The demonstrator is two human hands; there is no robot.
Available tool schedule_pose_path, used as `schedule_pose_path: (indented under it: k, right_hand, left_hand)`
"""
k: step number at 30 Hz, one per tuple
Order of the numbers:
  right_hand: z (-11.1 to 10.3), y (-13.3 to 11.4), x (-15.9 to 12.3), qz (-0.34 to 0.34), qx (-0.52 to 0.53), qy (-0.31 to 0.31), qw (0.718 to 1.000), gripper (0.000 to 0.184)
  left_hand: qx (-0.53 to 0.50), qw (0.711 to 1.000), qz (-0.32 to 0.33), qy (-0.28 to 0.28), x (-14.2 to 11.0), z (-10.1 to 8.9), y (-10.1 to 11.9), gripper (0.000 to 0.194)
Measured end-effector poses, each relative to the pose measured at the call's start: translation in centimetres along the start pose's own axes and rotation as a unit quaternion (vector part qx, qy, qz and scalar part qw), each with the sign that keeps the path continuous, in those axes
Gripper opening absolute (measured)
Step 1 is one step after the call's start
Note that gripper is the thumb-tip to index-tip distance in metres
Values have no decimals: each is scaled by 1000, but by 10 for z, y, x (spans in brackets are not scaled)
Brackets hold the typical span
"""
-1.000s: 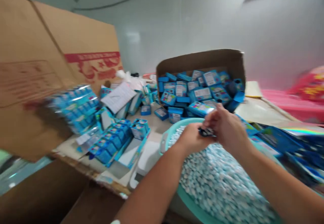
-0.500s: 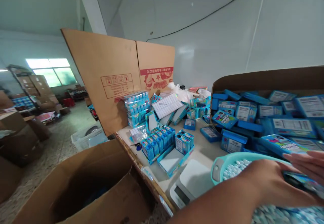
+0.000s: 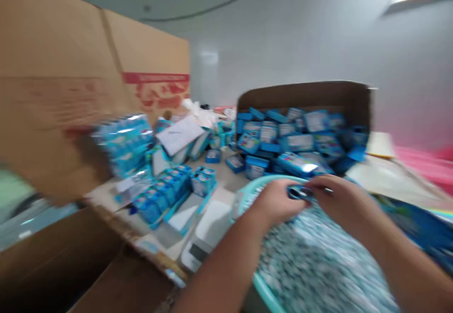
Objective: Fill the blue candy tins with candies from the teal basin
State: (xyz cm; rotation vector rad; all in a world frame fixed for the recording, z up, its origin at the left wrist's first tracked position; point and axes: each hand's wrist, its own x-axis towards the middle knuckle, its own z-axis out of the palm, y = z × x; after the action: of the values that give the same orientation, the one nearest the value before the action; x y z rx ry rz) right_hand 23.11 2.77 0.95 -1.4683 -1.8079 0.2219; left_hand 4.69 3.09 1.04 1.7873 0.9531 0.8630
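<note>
Both my hands meet over a teal basin point(image 3: 247, 191) heaped with small blue-and-white pieces point(image 3: 311, 261). My left hand point(image 3: 274, 203) and my right hand point(image 3: 341, 202) pinch a small dark blue item point(image 3: 300, 192) between them, one from each side. The picture is blurred, so the item's details do not show. Just behind the hands, a cardboard box point(image 3: 304, 97) lies tipped on its side, full of small blue packs point(image 3: 286, 136).
A white scale point(image 3: 205, 232) sits left of the basin. A blue display tray point(image 3: 166, 195) of upright packs, wrapped pack bundles point(image 3: 123, 143) and loose packs lie on the table. A tall cardboard sheet point(image 3: 71, 77) stands at left; an open carton point(image 3: 71, 266) below.
My view swung left half a second ago and has swung back right and down. Both hands still hold the small dark item over the basin.
</note>
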Motion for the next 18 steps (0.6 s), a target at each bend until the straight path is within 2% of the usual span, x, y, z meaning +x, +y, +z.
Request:
schedule_pose_path:
  k: [3, 5, 8, 11, 15, 16, 18]
  right_hand:
    - [-9, -35, -3, 15, -81, -11, 997, 25]
    - [-11, -45, -1, 10, -40, -15, 999, 28]
    - [-13, -48, -3, 18, 41, -18, 999, 30]
    - [-12, -43, -5, 22, 146, -24, 989, 23]
    - [-7, -36, 0, 41, 331, -69, 940, 18]
    - [-7, -36, 1, 35, 349, -64, 934, 19]
    - [-14, -39, -2, 33, 330, -12, 943, 23]
  left_hand:
    - [34, 999, 29, 7, 5, -3, 6, 43]
    - [56, 997, 49, -1, 9, -7, 8, 44]
    - [82, 995, 37, -45, 13, -11, 8, 51]
    - [140, 989, 3, -45, 14, -15, 2, 65]
    - [180, 982, -29, -49, 16, -20, -8, 83]
    - [178, 983, -23, -49, 15, -21, -9, 84]
    - [165, 984, -8, -61, 14, -24, -10, 80]
